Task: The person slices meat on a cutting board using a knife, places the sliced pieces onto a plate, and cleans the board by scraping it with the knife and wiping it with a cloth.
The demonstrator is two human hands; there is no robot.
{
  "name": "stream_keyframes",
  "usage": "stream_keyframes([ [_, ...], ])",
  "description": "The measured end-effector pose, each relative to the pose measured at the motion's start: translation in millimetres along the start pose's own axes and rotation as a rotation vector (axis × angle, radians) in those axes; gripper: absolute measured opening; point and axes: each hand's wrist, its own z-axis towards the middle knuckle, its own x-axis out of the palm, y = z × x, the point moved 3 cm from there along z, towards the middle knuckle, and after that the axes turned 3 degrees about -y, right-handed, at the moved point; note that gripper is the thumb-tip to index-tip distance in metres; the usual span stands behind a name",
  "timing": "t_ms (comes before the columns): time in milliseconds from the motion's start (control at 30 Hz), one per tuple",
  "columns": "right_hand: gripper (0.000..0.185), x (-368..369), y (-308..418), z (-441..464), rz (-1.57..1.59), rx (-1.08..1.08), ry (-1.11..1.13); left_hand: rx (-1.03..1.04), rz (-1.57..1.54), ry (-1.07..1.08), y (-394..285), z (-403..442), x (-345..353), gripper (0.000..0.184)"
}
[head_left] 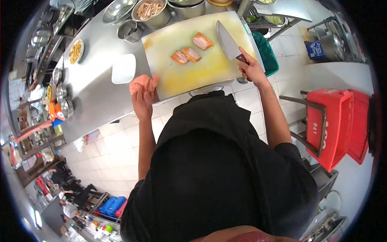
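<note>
My right hand [252, 71] is wrapped round the dark handle of a large knife [227, 41], whose blade lies over the right part of the cutting board [173, 76]. Several pieces of cooked meat [202, 41] rest on the board, left of the blade. At the board's lower left corner, my left hand [142, 103] holds a crumpled orange-pink cloth [144, 84] on the metal table. Just above the cloth sits a white square dish [123, 69].
Behind the board stand metal bowls, one with sliced food [150, 10]. A plate of yellow strips [76, 51] is at the left of the table [94, 86]. Right of the board are a green bin [266, 54] and a red container [328, 125]. People [70, 209] are in the far lower left.
</note>
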Motion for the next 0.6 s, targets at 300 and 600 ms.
stream_keyframes([
  [300,0.069,36.7,32.3,-22.1,-0.59,-0.257,0.225,0.07,-0.1,0.042,-70.1,64.9,1.9,0.039],
  [600,0.064,3.7,-34.0,26.9,-0.178,-0.247,0.059,0.36,-0.195,0.226,-160.3,134.0,89.2,0.045],
])
